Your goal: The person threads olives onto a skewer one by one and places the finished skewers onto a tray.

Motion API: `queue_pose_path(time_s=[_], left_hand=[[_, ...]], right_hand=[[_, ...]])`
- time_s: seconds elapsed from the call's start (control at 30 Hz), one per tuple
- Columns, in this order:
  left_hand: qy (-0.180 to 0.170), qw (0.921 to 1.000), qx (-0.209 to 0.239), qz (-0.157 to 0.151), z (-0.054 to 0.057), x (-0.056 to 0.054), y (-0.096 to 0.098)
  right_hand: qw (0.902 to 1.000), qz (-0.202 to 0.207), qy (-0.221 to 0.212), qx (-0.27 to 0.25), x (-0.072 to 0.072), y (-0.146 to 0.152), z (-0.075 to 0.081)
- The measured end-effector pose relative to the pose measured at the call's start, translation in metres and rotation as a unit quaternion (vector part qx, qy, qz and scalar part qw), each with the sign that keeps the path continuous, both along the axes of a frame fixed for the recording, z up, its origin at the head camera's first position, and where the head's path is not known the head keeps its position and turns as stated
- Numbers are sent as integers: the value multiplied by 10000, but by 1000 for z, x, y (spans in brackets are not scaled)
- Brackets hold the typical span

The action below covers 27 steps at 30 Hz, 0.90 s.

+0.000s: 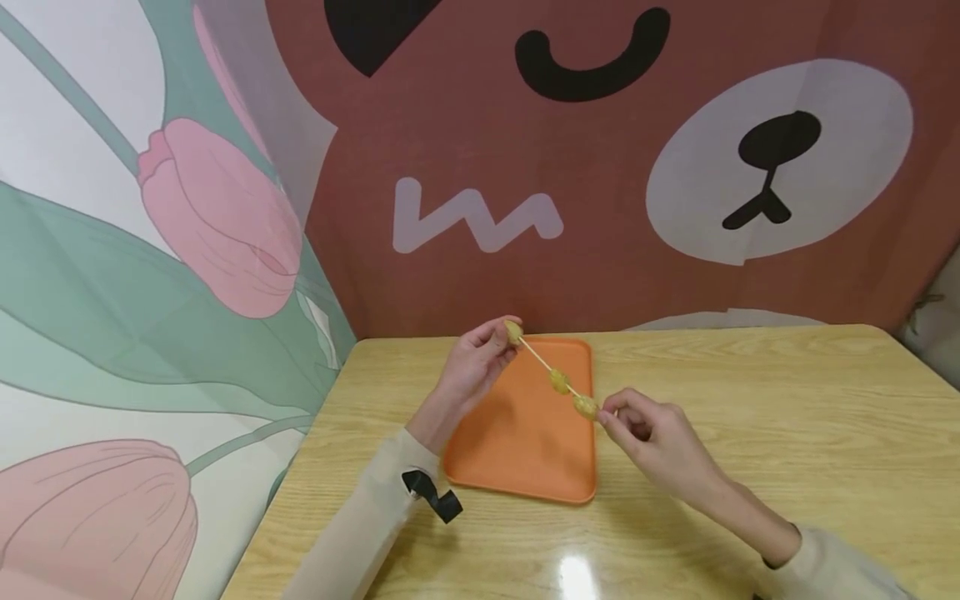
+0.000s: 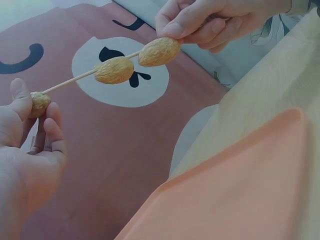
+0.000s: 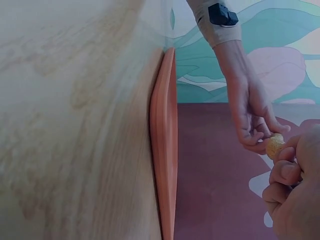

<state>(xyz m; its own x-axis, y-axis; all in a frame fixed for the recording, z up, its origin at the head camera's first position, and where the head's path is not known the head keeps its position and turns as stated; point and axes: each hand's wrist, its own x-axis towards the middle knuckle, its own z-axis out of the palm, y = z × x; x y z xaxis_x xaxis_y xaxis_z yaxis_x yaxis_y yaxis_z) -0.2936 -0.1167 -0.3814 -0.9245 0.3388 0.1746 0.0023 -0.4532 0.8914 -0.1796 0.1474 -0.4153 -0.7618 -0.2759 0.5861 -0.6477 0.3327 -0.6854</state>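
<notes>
A thin wooden skewer [image 1: 536, 353] carries three golden-brown, wrinkled oval pieces and slants in the air above an orange tray [image 1: 517, 450]. My left hand [image 1: 474, 362] pinches the piece [image 2: 40, 105] at the skewer's far left end between thumb and fingers. A bare length of stick separates it from the middle piece [image 2: 115, 70], which sits close to the right-end piece [image 2: 160, 51]. At that right end, the thumb and forefinger of my right hand [image 1: 663, 442] pinch the skewer's tip; whether they grip stick or food is hidden.
The tray lies flat on a wood-grain table [image 1: 787, 433]. Behind the table rises a wall covering [image 1: 465, 283] with a brown bear face, and a flower-patterned one [image 1: 225, 217] stands at the left. A black strap [image 1: 433, 493] hangs from the left sleeve.
</notes>
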Motion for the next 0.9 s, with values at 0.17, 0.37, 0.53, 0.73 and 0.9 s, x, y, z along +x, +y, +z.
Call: queue_pose_path(time_s=[0.17,0.37,0.53,0.73,0.9], left_hand=[[175,9998,-39,-49,2,3,3],[575,9977,-360,-49,1,6,5],[1175,9881,-974,166,1,9,7],[1557,9780,-1337,378,1,15,11],[1446,9818,-1165,406,-3,15,14]], right_hand=[[9999,-22,156,-10,-1,-3,-6],[9999,-47,101,-9,-1,-7,-12],[9998,-66,175,-51,1,-10,-15],[9988,-270,404,-91,2,-13,-16],[9982,-346,475,-103,1,-14,-16]])
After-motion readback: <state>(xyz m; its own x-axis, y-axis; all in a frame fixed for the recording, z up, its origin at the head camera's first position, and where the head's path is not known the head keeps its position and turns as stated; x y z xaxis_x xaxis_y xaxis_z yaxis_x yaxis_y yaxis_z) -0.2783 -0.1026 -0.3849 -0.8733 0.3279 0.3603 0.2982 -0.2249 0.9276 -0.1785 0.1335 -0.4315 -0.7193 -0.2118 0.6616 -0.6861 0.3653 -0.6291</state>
